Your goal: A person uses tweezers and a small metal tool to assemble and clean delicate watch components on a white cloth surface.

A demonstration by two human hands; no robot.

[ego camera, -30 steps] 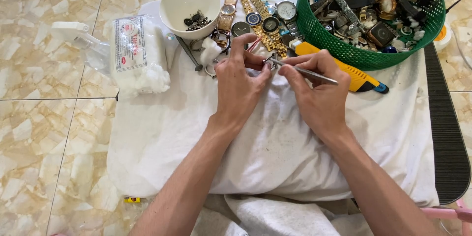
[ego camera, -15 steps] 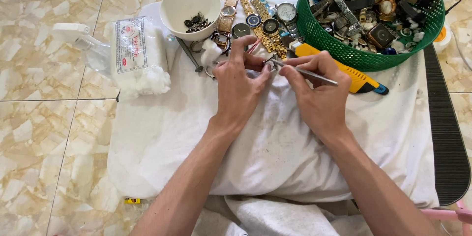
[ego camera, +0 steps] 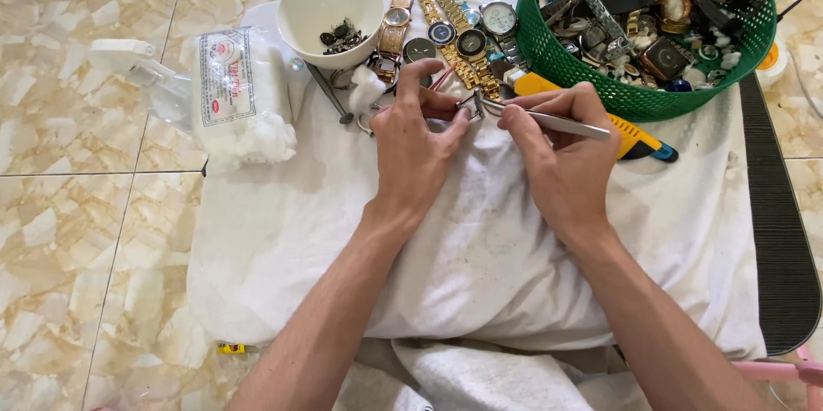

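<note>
My left hand [ego camera: 416, 137] pinches a small metal watch part [ego camera: 467, 105] between thumb and fingers, over a white cloth [ego camera: 480, 240] spread on the floor. Metal tweezers [ego camera: 549, 120] are gripped in my right hand [ego camera: 557, 154], and their tip touches that small part. Just beyond my hands lie several wristwatches [ego camera: 454, 34] in a row, gold and silver coloured. Beside the left hand sits a tuft of white cotton [ego camera: 367, 90].
A white bowl [ego camera: 333, 4] with small dark parts stands at the back. A green basket [ego camera: 651, 25] full of watches and straps is at the back right. A yellow utility knife [ego camera: 634, 141] lies under it. A bag of cotton [ego camera: 236, 94] lies at left. A black ribbed mat [ego camera: 776, 231] borders the right.
Both hands have kept their place over the cloth; the tweezers' tip stays at the small part, with only slight finger shifts.
</note>
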